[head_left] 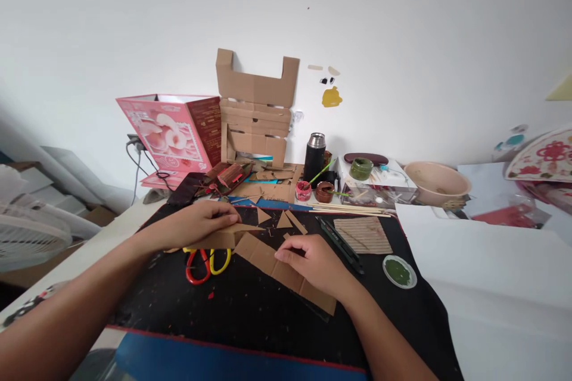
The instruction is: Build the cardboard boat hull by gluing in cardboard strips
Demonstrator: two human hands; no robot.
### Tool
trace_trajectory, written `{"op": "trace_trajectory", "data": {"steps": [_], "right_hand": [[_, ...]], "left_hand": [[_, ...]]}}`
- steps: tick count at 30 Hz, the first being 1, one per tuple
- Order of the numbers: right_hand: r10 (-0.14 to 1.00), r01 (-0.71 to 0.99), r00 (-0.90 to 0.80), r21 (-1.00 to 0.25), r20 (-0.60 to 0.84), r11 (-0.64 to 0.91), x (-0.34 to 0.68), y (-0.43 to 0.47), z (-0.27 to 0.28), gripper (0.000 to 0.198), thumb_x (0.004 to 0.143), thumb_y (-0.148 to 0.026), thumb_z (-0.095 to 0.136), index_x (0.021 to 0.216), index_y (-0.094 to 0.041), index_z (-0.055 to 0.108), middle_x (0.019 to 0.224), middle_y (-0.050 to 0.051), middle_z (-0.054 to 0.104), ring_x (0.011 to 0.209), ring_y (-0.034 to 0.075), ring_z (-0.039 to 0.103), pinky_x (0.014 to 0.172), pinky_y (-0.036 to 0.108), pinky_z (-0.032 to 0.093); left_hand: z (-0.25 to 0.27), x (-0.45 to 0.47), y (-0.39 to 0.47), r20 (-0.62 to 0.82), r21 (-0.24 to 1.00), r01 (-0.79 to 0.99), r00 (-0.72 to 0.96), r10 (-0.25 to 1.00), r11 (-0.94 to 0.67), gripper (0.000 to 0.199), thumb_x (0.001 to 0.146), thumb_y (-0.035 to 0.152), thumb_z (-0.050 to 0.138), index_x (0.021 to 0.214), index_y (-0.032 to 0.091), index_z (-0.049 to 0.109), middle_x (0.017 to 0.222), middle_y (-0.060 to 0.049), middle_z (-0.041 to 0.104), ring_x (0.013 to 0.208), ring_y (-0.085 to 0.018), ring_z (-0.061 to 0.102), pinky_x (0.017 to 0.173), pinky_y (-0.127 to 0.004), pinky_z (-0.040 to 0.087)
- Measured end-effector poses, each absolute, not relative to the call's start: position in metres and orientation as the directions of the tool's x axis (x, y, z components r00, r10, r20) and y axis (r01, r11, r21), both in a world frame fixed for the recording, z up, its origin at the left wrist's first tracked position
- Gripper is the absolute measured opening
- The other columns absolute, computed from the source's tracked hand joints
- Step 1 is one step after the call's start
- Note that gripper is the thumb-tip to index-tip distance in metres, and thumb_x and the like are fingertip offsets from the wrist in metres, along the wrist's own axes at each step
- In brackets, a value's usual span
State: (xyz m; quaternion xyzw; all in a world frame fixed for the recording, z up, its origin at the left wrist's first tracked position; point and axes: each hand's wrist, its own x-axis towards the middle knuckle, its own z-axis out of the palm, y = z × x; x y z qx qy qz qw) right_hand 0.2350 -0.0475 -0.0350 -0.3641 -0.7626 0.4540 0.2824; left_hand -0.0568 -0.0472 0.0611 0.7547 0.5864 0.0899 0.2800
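Observation:
My left hand has its fingers closed on a pointed cardboard piece. Just below it lie scissors with red and yellow handles, their blades hidden under cardboard. A long cardboard strip with crease lines lies slanted across the black mat. Over this strip is my right hand, thumb and fingers pinched together; whether anything sits between the fingertips cannot be made out. Beyond the hands are small cut cardboard triangles and a narrow cardboard sliver.
Dark pens and corrugated cardboard lie right of my right hand, near a lid with green paint. Paint jars, a black flask and thin sticks stand or lie behind. A pink box is back left.

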Motion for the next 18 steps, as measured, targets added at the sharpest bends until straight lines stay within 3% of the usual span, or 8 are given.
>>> {"op": "trace_trajectory", "data": {"steps": [6, 11, 18], "right_hand": [[0.813, 0.339, -0.569, -0.866, 0.121, 0.367, 0.238, -0.045, -0.035, 0.020, 0.101, -0.034, 0.072, 0.087, -0.024, 0.082, 0.086, -0.001, 0.081, 0.079, 0.020, 0.071, 0.071, 0.029, 0.043], [0.808, 0.390, -0.577, -0.829, 0.121, 0.402, 0.238, -0.046, -0.033, 0.020, 0.101, -0.035, 0.073, 0.086, -0.025, 0.081, 0.084, -0.001, 0.081, 0.076, 0.019, 0.070, 0.069, 0.030, 0.041], [0.801, 0.448, -0.589, -0.782, 0.106, 0.433, 0.236, -0.047, -0.033, 0.022, 0.100, -0.035, 0.077, 0.081, -0.023, 0.078, 0.080, -0.001, 0.078, 0.074, 0.018, 0.068, 0.067, 0.029, 0.038]], "left_hand": [[0.052, -0.060, -0.041, -0.272, 0.626, 0.763, 0.406, 0.873, -0.160, 0.052, 0.100, 0.067, 0.051, 0.097, 0.022, 0.079, 0.100, -0.004, 0.078, 0.094, -0.026, 0.068, 0.085, -0.030, 0.051], [0.059, -0.061, -0.041, -0.320, 0.753, 0.648, 0.518, 0.794, -0.119, 0.049, 0.097, 0.064, 0.065, 0.129, 0.029, 0.079, 0.135, -0.006, 0.077, 0.124, -0.032, 0.066, 0.105, -0.034, 0.048], [0.062, -0.053, -0.044, -0.458, 0.744, 0.668, 0.539, 0.707, -0.026, 0.047, 0.096, 0.060, 0.068, 0.126, 0.025, 0.078, 0.117, -0.008, 0.080, 0.102, -0.027, 0.072, 0.082, -0.027, 0.053]]}}
